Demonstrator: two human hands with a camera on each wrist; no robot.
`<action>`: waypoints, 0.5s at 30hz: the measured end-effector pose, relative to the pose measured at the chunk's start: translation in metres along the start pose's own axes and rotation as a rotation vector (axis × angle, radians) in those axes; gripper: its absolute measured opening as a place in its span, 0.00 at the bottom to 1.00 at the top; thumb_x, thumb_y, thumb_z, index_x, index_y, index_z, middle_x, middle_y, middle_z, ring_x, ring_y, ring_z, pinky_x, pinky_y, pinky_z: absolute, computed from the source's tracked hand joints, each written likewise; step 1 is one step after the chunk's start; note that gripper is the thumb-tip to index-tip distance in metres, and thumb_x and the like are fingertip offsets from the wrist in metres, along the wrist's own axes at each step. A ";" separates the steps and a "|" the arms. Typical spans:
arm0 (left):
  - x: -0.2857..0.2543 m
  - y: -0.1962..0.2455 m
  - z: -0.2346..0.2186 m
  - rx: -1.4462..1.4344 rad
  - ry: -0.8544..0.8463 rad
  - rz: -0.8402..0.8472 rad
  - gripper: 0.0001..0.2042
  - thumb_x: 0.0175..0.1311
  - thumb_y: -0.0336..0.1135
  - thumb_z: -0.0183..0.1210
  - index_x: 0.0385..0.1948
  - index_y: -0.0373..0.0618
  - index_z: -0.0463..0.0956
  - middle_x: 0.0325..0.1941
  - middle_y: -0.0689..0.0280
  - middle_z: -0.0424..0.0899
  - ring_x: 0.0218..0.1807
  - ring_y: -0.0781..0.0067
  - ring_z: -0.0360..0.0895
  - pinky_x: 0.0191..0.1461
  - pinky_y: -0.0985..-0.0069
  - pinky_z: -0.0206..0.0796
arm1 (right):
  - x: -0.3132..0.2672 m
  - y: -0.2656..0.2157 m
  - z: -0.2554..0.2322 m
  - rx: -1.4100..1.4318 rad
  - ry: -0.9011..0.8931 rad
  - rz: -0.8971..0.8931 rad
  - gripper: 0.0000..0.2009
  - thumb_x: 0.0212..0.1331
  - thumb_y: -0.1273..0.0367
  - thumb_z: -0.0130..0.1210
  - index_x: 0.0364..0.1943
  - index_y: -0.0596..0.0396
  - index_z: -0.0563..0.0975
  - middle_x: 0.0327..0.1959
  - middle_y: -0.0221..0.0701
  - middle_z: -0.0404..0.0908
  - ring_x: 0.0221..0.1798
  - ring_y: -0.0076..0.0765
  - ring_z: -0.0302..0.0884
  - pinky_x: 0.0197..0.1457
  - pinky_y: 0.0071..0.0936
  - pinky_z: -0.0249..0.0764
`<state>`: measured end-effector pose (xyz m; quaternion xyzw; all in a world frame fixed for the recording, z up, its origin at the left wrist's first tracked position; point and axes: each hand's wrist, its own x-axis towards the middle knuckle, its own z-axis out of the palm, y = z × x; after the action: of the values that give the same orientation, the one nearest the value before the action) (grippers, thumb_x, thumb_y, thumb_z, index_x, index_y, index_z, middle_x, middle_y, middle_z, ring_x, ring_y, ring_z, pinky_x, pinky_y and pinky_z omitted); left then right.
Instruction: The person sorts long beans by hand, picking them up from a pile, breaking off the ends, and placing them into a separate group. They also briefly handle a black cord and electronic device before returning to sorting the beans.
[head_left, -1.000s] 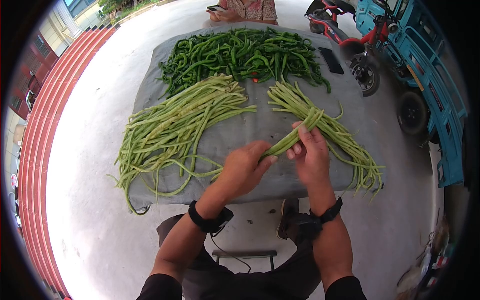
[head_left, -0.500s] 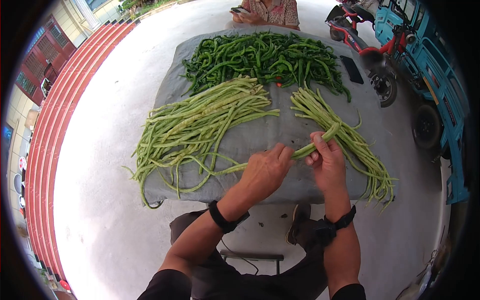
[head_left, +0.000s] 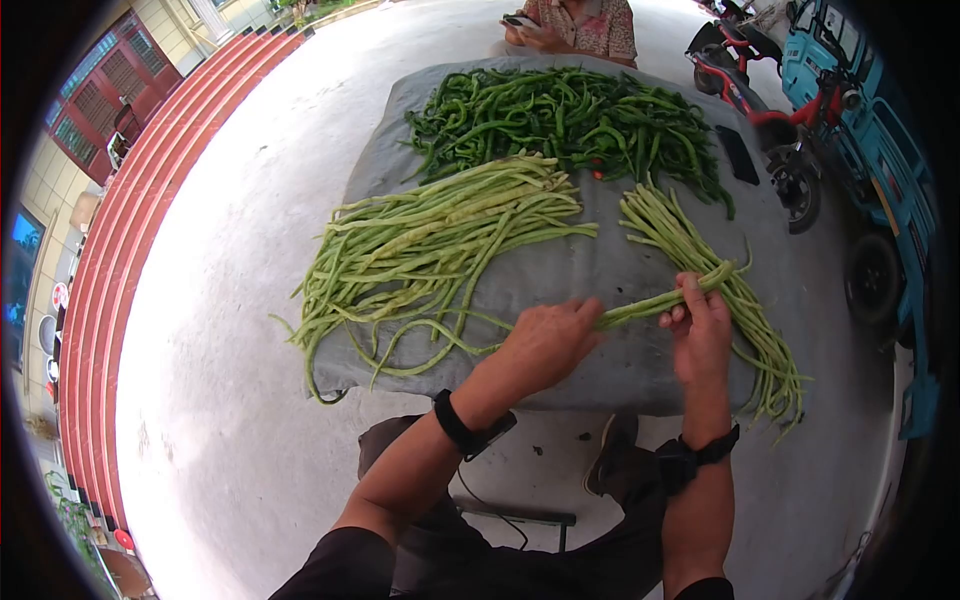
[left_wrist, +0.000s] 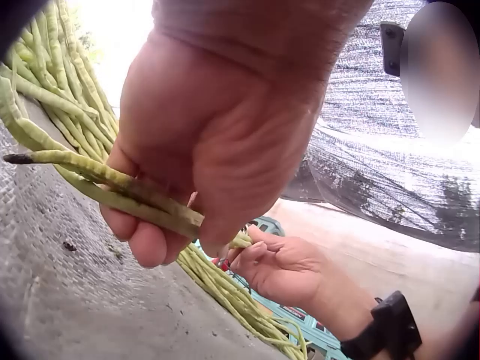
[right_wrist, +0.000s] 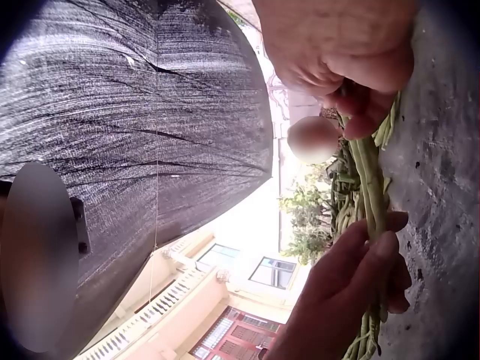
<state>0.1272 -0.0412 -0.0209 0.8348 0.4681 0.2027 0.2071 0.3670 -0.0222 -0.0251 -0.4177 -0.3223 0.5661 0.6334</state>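
Between the two hands a small bunch of long green beans [head_left: 645, 308] stretches over the grey-covered table. My left hand [head_left: 552, 342] grips it with the back of the hand up; in the left wrist view the fingers curl under the beans, and one dark bean end [left_wrist: 21, 159] sticks out. Thumb and fingers of my right hand [head_left: 703, 325] pinch the bunch near its other end, which overlaps the smaller bean pile [head_left: 660, 222] on the right. Long bean tails run from my left hand toward the larger bean pile [head_left: 430, 250].
Green peppers [head_left: 560, 115] are heaped at the far side, with a red bit [head_left: 597, 175] at their edge. A black phone [head_left: 737, 154] lies on the grey cloth [head_left: 535, 275]. Across the table sits a person [head_left: 590, 28] holding a phone. A blue three-wheeler [head_left: 890, 160] stands right.
The head view has swung left, so the scene sits farther right. My left hand has rolled knuckles up over the beans. The bunch lies flatter, with a slightly wider gap between the hands.
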 end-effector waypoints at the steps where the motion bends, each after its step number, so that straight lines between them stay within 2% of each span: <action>1: -0.001 -0.001 -0.001 -0.002 -0.020 -0.007 0.15 0.71 0.39 0.63 0.52 0.42 0.73 0.41 0.49 0.86 0.42 0.38 0.84 0.45 0.47 0.75 | 0.000 0.001 0.000 -0.006 0.007 0.002 0.11 0.79 0.64 0.58 0.49 0.58 0.80 0.38 0.24 0.75 0.32 0.17 0.72 0.35 0.25 0.78; 4: -0.003 -0.001 -0.007 -0.020 -0.104 -0.031 0.16 0.70 0.41 0.64 0.51 0.42 0.73 0.40 0.49 0.86 0.43 0.36 0.84 0.46 0.45 0.74 | 0.002 0.002 0.000 -0.022 0.045 -0.004 0.10 0.78 0.64 0.58 0.49 0.59 0.80 0.38 0.24 0.76 0.31 0.17 0.71 0.33 0.25 0.79; 9: -0.010 -0.015 -0.015 0.022 -0.081 -0.057 0.16 0.70 0.40 0.64 0.50 0.41 0.73 0.37 0.47 0.86 0.44 0.36 0.84 0.47 0.45 0.74 | 0.011 0.002 -0.013 -0.003 0.120 -0.053 0.10 0.78 0.65 0.59 0.49 0.59 0.80 0.38 0.24 0.77 0.31 0.17 0.71 0.33 0.26 0.79; 13: -0.012 -0.020 -0.020 0.016 -0.084 -0.065 0.15 0.70 0.40 0.64 0.48 0.41 0.74 0.38 0.47 0.86 0.46 0.36 0.84 0.49 0.45 0.73 | 0.010 0.002 -0.015 -0.050 0.083 -0.021 0.10 0.77 0.65 0.59 0.48 0.58 0.80 0.38 0.24 0.76 0.31 0.17 0.72 0.33 0.25 0.79; 15: -0.014 -0.019 -0.024 0.062 -0.156 -0.100 0.15 0.69 0.40 0.64 0.47 0.40 0.74 0.39 0.48 0.86 0.47 0.36 0.83 0.49 0.45 0.73 | 0.009 0.003 -0.011 -0.092 0.066 -0.001 0.09 0.77 0.65 0.59 0.48 0.58 0.80 0.37 0.24 0.76 0.31 0.17 0.72 0.32 0.25 0.80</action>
<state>0.0943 -0.0400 -0.0133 0.8298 0.4975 0.1119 0.2268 0.3763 -0.0155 -0.0334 -0.4649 -0.3272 0.5362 0.6240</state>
